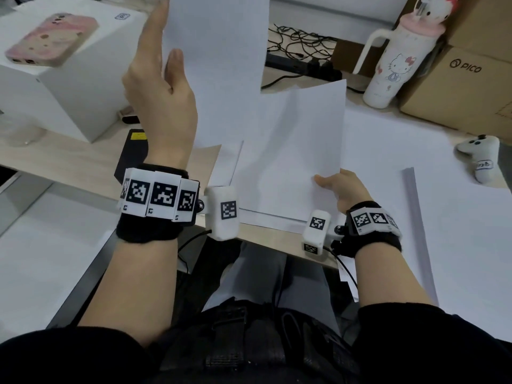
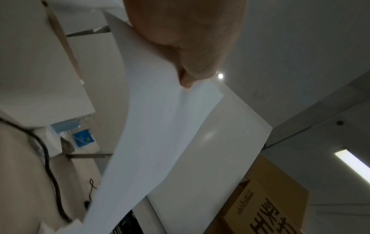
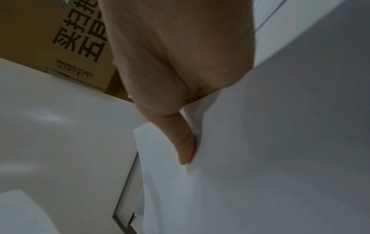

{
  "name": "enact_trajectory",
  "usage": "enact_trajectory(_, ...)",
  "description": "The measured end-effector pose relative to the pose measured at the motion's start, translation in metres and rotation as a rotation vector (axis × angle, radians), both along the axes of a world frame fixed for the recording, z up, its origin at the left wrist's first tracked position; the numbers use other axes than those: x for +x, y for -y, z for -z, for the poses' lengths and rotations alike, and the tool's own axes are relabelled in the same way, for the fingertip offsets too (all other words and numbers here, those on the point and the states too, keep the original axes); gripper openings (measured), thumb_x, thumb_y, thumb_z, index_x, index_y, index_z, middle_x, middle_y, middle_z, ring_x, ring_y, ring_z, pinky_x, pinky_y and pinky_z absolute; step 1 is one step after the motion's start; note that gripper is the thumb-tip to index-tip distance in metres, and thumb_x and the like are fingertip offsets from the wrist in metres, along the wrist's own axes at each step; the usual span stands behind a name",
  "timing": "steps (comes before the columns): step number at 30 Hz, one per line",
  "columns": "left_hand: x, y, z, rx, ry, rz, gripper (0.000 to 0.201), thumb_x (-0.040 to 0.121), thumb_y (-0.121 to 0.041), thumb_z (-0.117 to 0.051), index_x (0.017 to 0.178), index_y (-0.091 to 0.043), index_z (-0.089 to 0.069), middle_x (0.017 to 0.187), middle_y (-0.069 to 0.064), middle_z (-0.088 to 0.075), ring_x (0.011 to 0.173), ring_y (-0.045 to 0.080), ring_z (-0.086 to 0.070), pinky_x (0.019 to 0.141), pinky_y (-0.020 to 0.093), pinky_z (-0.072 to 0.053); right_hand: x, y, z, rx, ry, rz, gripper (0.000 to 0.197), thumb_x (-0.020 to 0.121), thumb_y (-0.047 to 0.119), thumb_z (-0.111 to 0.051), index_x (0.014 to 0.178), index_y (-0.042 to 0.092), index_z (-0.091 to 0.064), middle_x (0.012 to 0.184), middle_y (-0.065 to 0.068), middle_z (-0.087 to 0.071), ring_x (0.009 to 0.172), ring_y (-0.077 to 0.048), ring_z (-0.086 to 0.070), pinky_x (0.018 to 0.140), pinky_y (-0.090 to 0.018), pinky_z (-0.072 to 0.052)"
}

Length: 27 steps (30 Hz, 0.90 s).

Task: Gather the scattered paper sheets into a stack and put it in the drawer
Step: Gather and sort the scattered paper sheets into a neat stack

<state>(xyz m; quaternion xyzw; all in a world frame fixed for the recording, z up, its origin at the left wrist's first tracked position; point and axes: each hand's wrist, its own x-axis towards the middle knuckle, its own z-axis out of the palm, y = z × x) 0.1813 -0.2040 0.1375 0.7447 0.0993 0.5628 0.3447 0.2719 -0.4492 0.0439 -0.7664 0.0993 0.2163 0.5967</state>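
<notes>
My left hand (image 1: 160, 87) is raised over the desk's left side and holds a white paper sheet (image 1: 216, 51) upright, thumb on the near face and fingers behind. The left wrist view shows the thumb (image 2: 186, 39) pinching that sheet (image 2: 150, 126). Lower and to the right, my right hand (image 1: 340, 189) pinches the near right corner of a second sheet (image 1: 293, 139), tilted up off the desk. In the right wrist view the thumb (image 3: 180, 134) lies on this sheet (image 3: 260, 142). More sheets (image 1: 388, 151) lie flat on the desk beneath. I cannot make out a drawer.
A white box (image 1: 69, 87) with a pink phone (image 1: 52, 40) on top stands at the left. A cartoon-cat tumbler (image 1: 393, 65), cardboard boxes (image 1: 465, 87) and a white controller (image 1: 479, 156) line the right. Cables (image 1: 299, 45) run at the back. A grey strip (image 1: 415, 217) lies near the right.
</notes>
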Motion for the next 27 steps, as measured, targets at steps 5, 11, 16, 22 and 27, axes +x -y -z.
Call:
enact_trajectory(5, 0.004, 0.007, 0.016, -0.206, -0.122, 0.157, 0.049, 0.089, 0.003, -0.044, 0.136, -0.008, -0.049, 0.134, 0.003, -0.055, 0.125, 0.014, -0.052, 0.105, 0.025, -0.043, -0.004, 0.003, -0.001, 0.073, 0.003, -0.001, 0.03, 0.091, 0.007, -0.06, 0.121, 0.007, -0.058, 0.11, -0.002, -0.062, 0.105, -0.017, -0.056, 0.087, -0.019, -0.039)
enact_trajectory(11, 0.012, 0.014, 0.055, -0.361, -0.352, 0.261, 0.041, 0.089, 0.002, -0.047, 0.13, -0.005, -0.052, 0.114, -0.003, -0.062, 0.102, 0.015, -0.065, 0.09, 0.031, -0.053, -0.009, 0.012, -0.001, 0.221, 0.042, -0.018, 0.014, 0.089, 0.007, -0.062, 0.102, 0.011, -0.065, 0.1, 0.0, -0.069, 0.106, -0.019, -0.061, 0.109, -0.035, -0.038)
enact_trajectory(16, 0.014, 0.023, 0.081, -0.404, -0.466, 0.24, 0.03, 0.087, -0.011, -0.048, 0.115, -0.009, -0.059, 0.111, 0.005, -0.068, 0.099, 0.021, -0.063, 0.091, 0.042, -0.051, -0.012, 0.019, -0.014, 0.334, 0.141, -0.048, 0.016, 0.089, 0.0, -0.056, 0.09, 0.012, -0.068, 0.082, 0.004, -0.074, 0.086, -0.016, -0.068, 0.096, -0.036, -0.049)
enact_trajectory(22, 0.02, 0.037, 0.086, -0.569, -0.433, 0.309, 0.02, 0.091, -0.003, -0.054, 0.108, -0.014, -0.052, 0.093, -0.001, -0.063, 0.078, 0.008, -0.059, 0.069, 0.016, -0.048, -0.019, 0.024, -0.027, 0.254, 0.228, -0.089, 0.027, 0.088, -0.007, -0.051, 0.086, 0.014, -0.067, 0.073, 0.01, -0.073, 0.072, -0.007, -0.069, 0.075, -0.022, -0.055)
enact_trajectory(27, 0.021, 0.045, 0.085, -0.585, -0.372, 0.326, 0.02, 0.088, 0.0, -0.053, 0.096, -0.017, -0.059, 0.09, -0.004, -0.065, 0.082, 0.009, -0.06, 0.075, 0.019, -0.049, -0.018, 0.024, -0.031, 0.242, 0.211, -0.029, 0.044, 0.098, 0.047, -0.041, 0.128, 0.019, -0.056, 0.126, 0.008, -0.061, 0.12, -0.009, -0.053, 0.109, -0.037, -0.037)
